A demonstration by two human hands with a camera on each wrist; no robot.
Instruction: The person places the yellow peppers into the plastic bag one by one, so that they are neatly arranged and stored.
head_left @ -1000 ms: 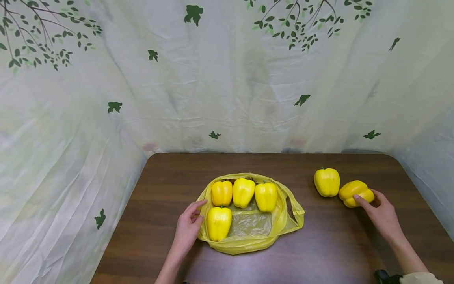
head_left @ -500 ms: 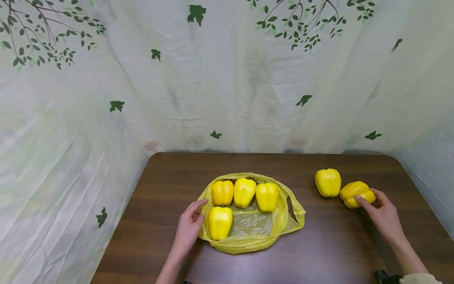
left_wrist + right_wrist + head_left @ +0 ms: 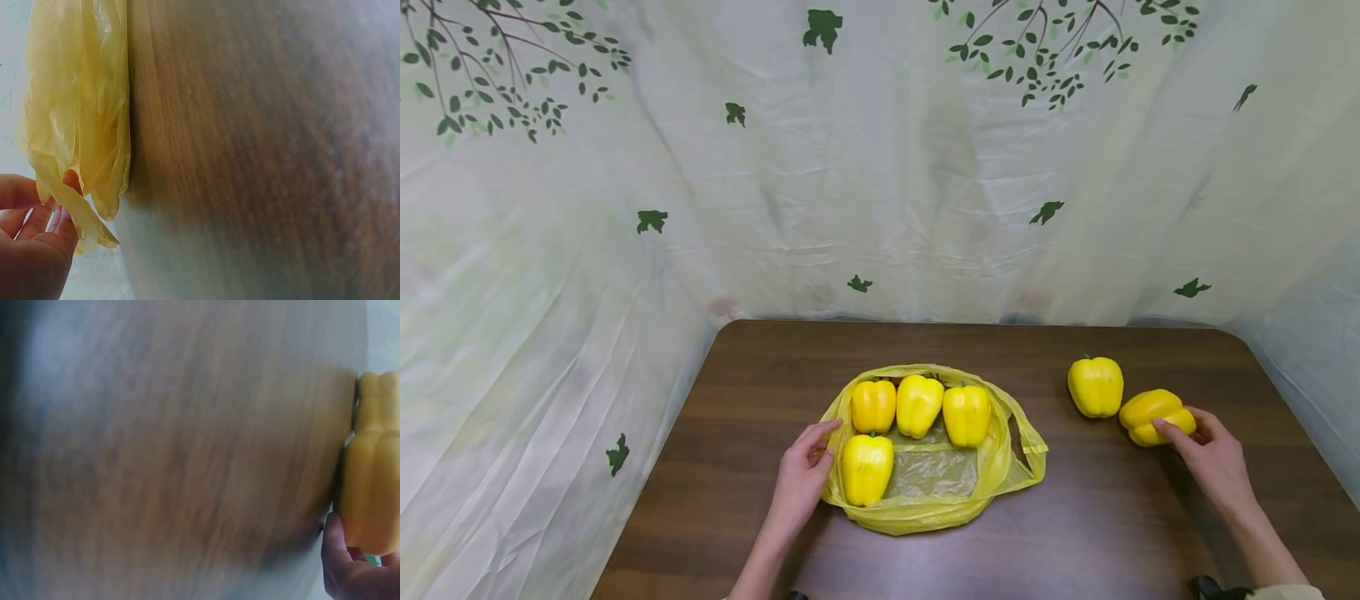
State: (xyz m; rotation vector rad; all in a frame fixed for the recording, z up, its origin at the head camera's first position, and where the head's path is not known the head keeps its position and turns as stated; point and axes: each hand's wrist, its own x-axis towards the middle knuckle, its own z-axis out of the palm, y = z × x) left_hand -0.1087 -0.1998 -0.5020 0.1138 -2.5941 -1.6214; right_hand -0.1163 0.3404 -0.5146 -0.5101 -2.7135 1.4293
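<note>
A yellow plastic bag point(image 3: 925, 517) lies spread on the table with its mouth facing up. Inside it are several yellow bell peppers point(image 3: 867, 471), three in a back row and one at the front left. At the bag's left side my left hand point(image 3: 802, 475) holds the rim; in the left wrist view a strip of the bag point(image 3: 78, 212) crosses its fingers. Off to the right, my right hand point(image 3: 1213, 458) grips a yellow bell pepper point(image 3: 1153, 415) lying on its side, thumb in front and fingers behind. Another bell pepper point(image 3: 1095, 387) stands just behind and left of it.
The dark wooden table point(image 3: 1000, 558) has rounded back corners. A pale curtain point(image 3: 925, 167) printed with leaves hangs behind it and along both sides. The bag's loose handle point(image 3: 1030, 450) sticks out toward the right.
My right hand has drawn the gripped bell pepper slightly toward me. The left hand stays at the bag's rim, and the whole head view has shifted a little.
</note>
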